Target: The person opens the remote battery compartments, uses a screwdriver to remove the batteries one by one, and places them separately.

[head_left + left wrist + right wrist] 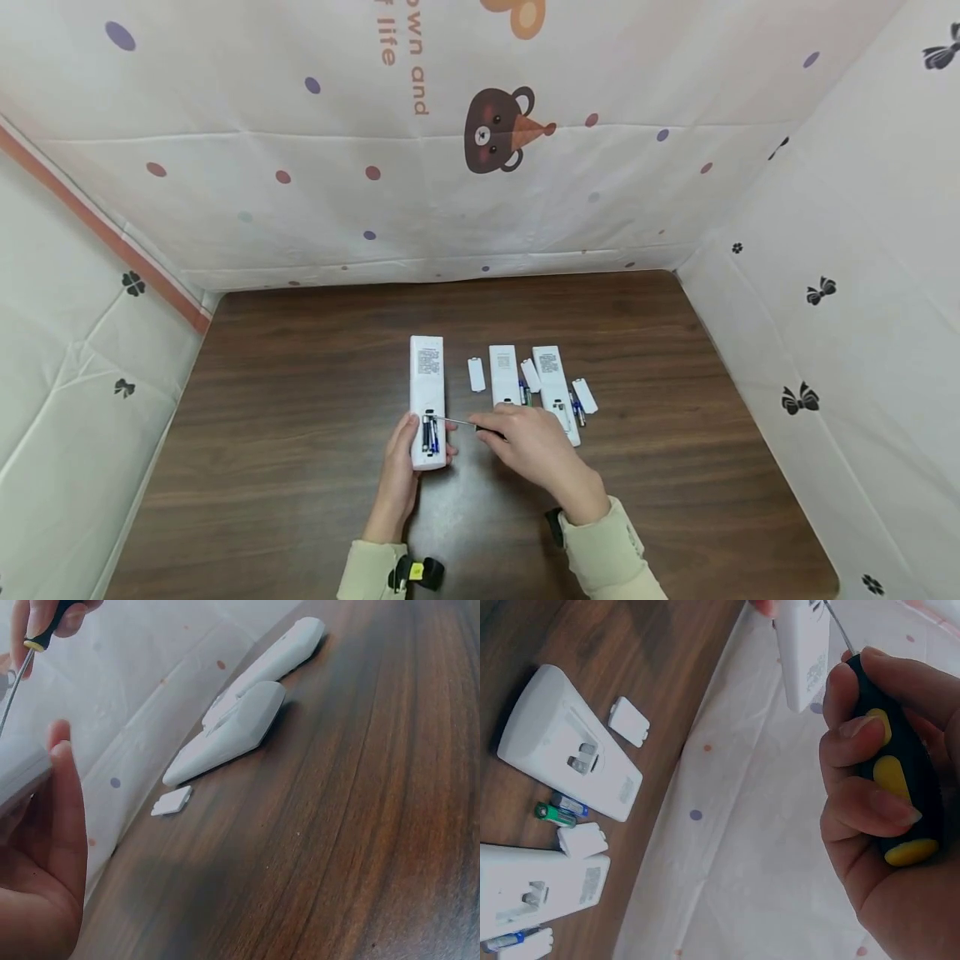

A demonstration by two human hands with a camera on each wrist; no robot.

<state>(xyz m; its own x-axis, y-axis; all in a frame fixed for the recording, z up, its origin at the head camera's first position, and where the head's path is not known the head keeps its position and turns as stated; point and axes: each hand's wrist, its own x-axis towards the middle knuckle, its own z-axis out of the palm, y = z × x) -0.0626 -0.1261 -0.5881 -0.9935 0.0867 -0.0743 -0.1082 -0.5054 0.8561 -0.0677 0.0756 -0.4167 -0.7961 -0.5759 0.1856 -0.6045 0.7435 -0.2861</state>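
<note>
My left hand [399, 467] grips a white remote control [427, 387], back side up, its battery compartment uncovered with blue-and-dark batteries [431, 435] inside. Thumb and fingers lie along its opposite long sides. My right hand [536, 446] holds a screwdriver [889, 776] with a dark, yellow-patched handle, fingers wrapped round it. Its thin metal shaft [455, 422] points left, with the tip at the upper end of the compartment. In the left wrist view, only an edge of the held remote shows beside the fingers.
Right of the held remote lie two more white remotes [503, 367] [550, 379] with uncovered compartments. Around them are three battery covers [476, 375] [531, 376] [584, 396] and several loose batteries [555, 814]. Patterned cloth walls [300, 208] border the brown wooden table [300, 375].
</note>
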